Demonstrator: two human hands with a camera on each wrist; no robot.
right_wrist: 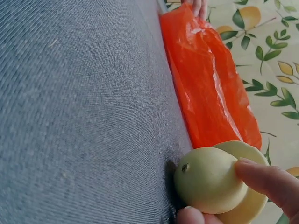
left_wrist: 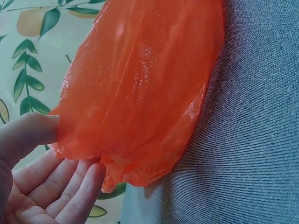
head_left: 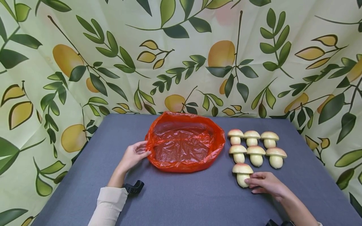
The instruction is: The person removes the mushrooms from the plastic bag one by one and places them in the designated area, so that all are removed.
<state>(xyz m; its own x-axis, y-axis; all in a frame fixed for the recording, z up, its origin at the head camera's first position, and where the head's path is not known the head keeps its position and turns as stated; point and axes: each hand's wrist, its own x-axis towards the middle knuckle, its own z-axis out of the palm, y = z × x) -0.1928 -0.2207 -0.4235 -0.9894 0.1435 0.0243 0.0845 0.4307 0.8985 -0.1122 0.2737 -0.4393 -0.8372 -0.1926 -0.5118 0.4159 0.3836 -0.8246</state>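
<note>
A red plastic bag (head_left: 181,166) stands on the grey cloth, its wide mouth spread upward. At its left side my left hand (head_left: 136,153) pinches the rim; up close in the left wrist view the thumb and fingers sit at the edge of the thin red film (left_wrist: 140,93). My right hand (head_left: 266,183) holds the nearest toy mushroom (head_left: 242,171) by its pale stem, which has a reddish, rounded cap above. From the right wrist view, the stem's base (right_wrist: 205,179) faces the camera, with thumb and fingertips on opposite sides of it.
Several more toy mushrooms (head_left: 255,154) stand in two rows behind the held one, right of the bag. The grey cloth-covered table (head_left: 181,201) ends at a curtain (head_left: 183,78) printed with leaves and fruit, which rises at the back and both sides.
</note>
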